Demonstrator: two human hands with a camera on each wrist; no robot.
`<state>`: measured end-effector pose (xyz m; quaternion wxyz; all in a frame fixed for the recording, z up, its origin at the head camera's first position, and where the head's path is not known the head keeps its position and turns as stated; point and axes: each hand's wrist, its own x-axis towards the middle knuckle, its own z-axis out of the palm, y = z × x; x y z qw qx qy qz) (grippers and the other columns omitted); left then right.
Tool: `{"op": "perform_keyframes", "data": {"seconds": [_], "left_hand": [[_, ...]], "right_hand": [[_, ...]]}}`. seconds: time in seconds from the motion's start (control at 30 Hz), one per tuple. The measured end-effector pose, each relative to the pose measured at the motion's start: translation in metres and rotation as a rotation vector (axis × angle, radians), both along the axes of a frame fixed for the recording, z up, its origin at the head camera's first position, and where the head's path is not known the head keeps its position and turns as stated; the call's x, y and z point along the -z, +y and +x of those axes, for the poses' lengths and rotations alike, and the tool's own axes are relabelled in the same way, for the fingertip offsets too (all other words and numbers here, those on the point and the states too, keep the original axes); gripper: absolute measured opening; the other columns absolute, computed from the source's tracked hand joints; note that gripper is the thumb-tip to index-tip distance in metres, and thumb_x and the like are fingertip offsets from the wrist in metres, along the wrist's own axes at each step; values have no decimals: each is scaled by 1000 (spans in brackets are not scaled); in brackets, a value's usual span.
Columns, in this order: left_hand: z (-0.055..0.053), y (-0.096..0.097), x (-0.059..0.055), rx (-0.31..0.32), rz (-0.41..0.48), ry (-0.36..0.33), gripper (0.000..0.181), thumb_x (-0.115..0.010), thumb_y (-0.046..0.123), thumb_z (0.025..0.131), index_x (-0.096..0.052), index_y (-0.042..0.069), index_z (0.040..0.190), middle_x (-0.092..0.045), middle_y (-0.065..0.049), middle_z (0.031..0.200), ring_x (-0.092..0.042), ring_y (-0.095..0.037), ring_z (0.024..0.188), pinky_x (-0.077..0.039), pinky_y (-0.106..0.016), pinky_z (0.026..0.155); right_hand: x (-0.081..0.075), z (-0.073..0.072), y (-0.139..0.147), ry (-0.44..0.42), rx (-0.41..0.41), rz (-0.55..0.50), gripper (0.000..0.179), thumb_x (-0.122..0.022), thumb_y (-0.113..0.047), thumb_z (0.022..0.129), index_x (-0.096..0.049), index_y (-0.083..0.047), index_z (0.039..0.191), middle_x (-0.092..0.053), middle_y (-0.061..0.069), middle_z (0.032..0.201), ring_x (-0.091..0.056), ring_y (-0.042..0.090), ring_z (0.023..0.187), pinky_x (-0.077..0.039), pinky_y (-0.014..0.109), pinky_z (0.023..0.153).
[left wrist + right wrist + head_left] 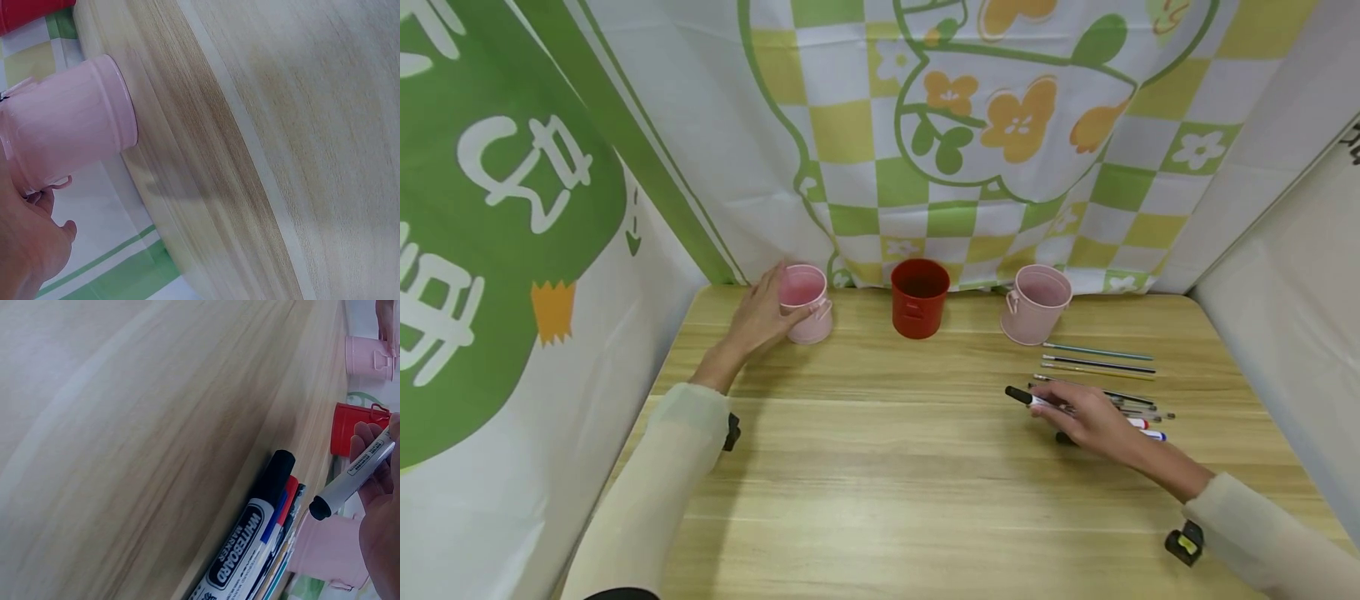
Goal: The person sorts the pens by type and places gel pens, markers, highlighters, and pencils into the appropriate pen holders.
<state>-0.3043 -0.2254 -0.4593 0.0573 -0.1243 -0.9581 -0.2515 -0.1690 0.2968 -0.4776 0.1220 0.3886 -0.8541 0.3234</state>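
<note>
My left hand (762, 315) holds the left pink bucket (811, 330), with the thumb across its front near the rim and the fingers at its far side. In the left wrist view this bucket (72, 122) stands on the table, one small handle beside my fingers. My right hand (1093, 421) pinches a whiteboard marker (356, 475) with a white barrel and black ends, raised over the table. Below that hand lies another whiteboard marker (240, 540), beside red- and blue-ended markers and several thin pens, partly hidden by the hand in the head view.
A red bucket (919, 318) stands at the middle back, and a second pink bucket (1027, 323) to its right. Several thin brushes or pencils (1097, 363) lie in front of that one. A patterned cloth (850, 183) hangs behind the wooden table (880, 467).
</note>
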Motion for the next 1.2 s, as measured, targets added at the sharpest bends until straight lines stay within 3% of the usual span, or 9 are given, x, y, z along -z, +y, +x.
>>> {"op": "perform_keyframes", "data": {"seconds": [0.2,0.53,0.8,1.2], "left_hand": [[-2,-1,2,11,16,-14,103,-57,64,88,-6,8,158,-18,-17,160,-20,-35,147,-12,-56,116],[-3,-1,2,11,23,-32,104,-56,68,87,-4,12,158,-16,-13,162,-17,-32,148,-10,-57,117],[-2,-1,3,4,19,-26,103,-56,68,87,-7,11,158,-16,-12,162,-18,-32,148,-11,-57,117],[-2,-1,3,8,28,-33,104,-55,69,86,-6,12,158,-14,-9,163,-16,-32,148,-10,-59,116]], "right_hand": [[-1,-4,-5,-1,-10,-24,30,-78,3,78,-71,-14,101,-72,-1,96,-66,6,82,-52,15,72],[-13,-11,-16,-78,3,-9,22,-77,-7,84,-70,-18,102,-70,-8,95,-65,2,82,-52,16,69],[-16,-22,-26,-30,-16,-19,22,-78,-6,82,-72,-16,100,-70,-7,90,-64,3,76,-52,18,65],[-24,-35,-44,-49,-28,-24,20,-79,-10,82,-73,-13,101,-71,-7,90,-66,4,80,-53,20,70]]}}
